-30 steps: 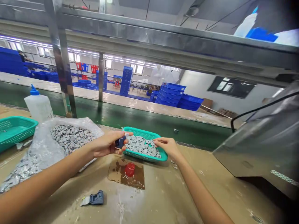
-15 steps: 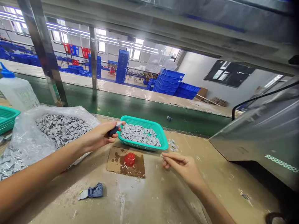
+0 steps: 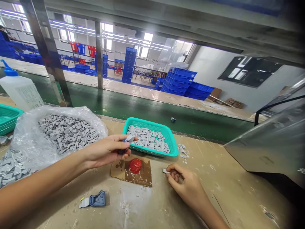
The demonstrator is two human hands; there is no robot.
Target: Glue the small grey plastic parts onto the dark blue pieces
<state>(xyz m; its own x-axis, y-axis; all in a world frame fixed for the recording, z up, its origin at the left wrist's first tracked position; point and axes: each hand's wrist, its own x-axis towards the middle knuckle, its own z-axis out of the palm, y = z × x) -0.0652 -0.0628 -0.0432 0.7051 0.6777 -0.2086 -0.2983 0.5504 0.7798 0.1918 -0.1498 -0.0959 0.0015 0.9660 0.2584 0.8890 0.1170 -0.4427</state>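
Note:
My left hand (image 3: 108, 150) is closed round a dark blue plastic part (image 3: 122, 150) with a light grey tip, just in front of the teal basket (image 3: 176, 149) of small grey plastic pieces (image 3: 147, 137). Between thumb and fingers, my right hand (image 3: 187, 184) pinches a small light grey plastic piece (image 3: 165, 171) above the bench. A red lump or cap (image 3: 135, 165) sits on a wet brown cardboard square (image 3: 118, 171) between the hands. Nearer to me lies another dark blue part (image 3: 98, 199) with a grey end and a yellow spot.
At the left are an open plastic bag (image 3: 28, 140) of grey pieces, a white bottle (image 3: 22, 90) with a blue nozzle and a second teal basket (image 3: 9, 119). Loose pieces (image 3: 183, 151) lie right of the middle basket. Behind runs a green conveyor belt (image 3: 143, 109) with one small part (image 3: 173, 120).
My left hand has come lower and to the right, turning the blue part so its grey tip shows. My right hand has dropped slightly with its grey piece. The view has shifted a little.

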